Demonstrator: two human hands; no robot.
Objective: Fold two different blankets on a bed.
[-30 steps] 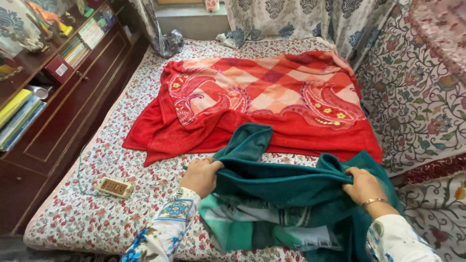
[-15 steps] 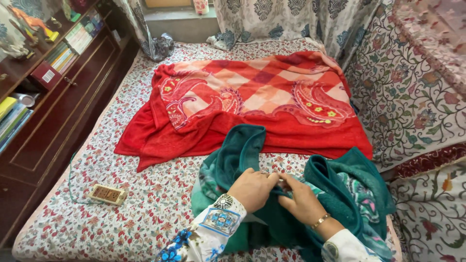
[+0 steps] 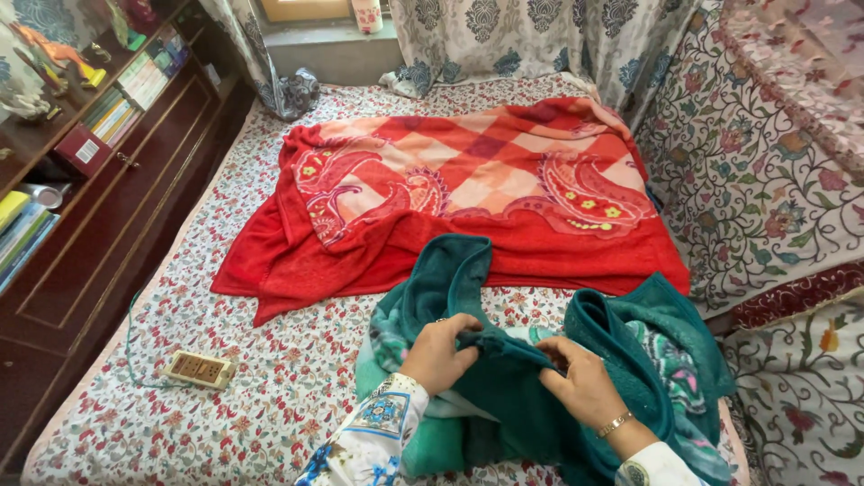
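A teal blanket (image 3: 468, 270) with a patterned inner side lies bunched at the near edge of the bed. My left hand (image 3: 441, 354) and my right hand (image 3: 580, 382) grip a fold of it close together, near the middle of the heap. A gold bangle circles my right wrist. Beyond it, a red blanket (image 3: 468, 198) with a checked and paisley pattern is spread flat over the floral bedsheet (image 3: 270, 378).
A beige power strip (image 3: 200, 368) with a green cord lies on the sheet at the left. A dark wooden cabinet (image 3: 99, 216) with books lines the left side. Floral cushions (image 3: 765, 162) stand along the right. Curtains (image 3: 504, 36) hang at the back.
A second ago my hands were wide apart holding the teal blanket's edge. They came together at the middle, doubling the blanket over, and now stay close on the fold.
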